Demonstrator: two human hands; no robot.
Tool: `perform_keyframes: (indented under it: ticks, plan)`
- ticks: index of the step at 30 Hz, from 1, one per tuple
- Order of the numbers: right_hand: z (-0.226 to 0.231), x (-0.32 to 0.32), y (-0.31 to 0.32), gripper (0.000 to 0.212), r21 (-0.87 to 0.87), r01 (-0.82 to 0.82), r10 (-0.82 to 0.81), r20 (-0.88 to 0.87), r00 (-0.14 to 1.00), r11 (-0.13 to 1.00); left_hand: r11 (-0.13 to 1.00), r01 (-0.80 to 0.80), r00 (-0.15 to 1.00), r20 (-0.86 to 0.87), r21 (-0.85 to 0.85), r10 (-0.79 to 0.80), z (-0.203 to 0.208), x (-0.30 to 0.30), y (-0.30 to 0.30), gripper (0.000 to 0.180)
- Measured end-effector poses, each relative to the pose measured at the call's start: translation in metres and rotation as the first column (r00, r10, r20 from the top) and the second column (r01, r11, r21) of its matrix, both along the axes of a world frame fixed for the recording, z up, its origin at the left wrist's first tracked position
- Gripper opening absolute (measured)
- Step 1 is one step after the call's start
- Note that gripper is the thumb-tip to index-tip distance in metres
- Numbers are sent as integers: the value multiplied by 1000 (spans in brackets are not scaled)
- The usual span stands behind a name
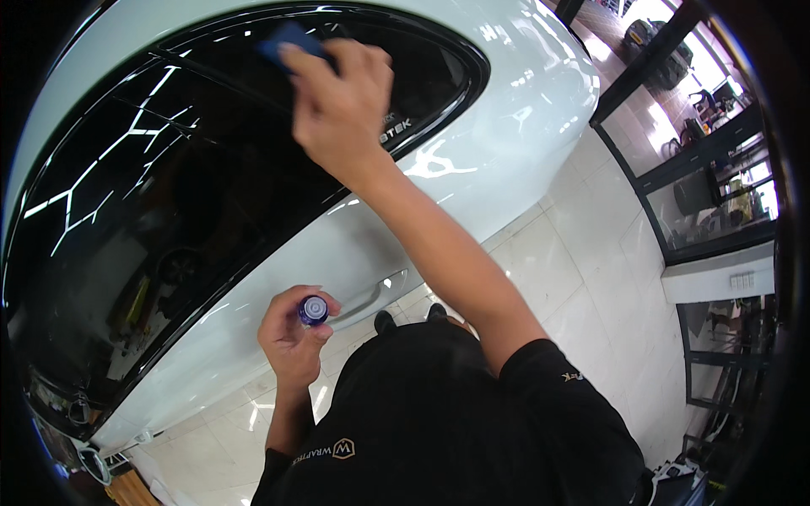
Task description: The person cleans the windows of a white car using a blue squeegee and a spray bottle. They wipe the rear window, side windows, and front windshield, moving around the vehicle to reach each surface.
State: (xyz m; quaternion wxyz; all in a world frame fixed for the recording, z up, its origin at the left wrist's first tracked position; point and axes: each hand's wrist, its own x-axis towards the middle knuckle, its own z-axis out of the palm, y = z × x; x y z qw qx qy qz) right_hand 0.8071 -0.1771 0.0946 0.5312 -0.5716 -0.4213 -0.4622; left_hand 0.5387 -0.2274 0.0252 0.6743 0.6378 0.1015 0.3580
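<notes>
My right hand (342, 110) reaches up to the dark side window (219, 177) of a white car. Its fingers grip a blue block-shaped pad (291, 46), held at the glass toward the upper part of the window. Whether the pad's face presses on the glass is hidden. Lower down, in front of the car door, my left hand (291, 333) is closed around a small purple bottle (313, 310). The bottle's pale round top points up, and most of its body is hidden by the angle.
White door panels (295, 244) with a door handle (380, 291) lie below the window. Pale floor tiles (582, 253) run beside the car. Dark-framed glass panels (666, 211) stand at the right. A side mirror (94, 464) shows at the lower left.
</notes>
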Motion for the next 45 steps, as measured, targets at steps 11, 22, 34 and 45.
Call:
perform_keyframes:
  ticks: [11,22,34,45]
  plan:
    - [-43,124,-88,31,-146,151,-129,145,981,978,1000,-10,988,152,-20,13,3,-11,2,55]
    - [-26,41,-42,40,-390,-101,229,295,928,915,999,-18,988,156,50,10,5,-17,-3,54]
    - [-20,80,-58,31,-248,-144,186,155,970,958,998,52,993,101,23,-54,-4,36,-52,53]
    - [-48,146,-247,40,35,-513,477,-426,769,858,973,213,975,88,-93,-205,-43,210,-186,54]
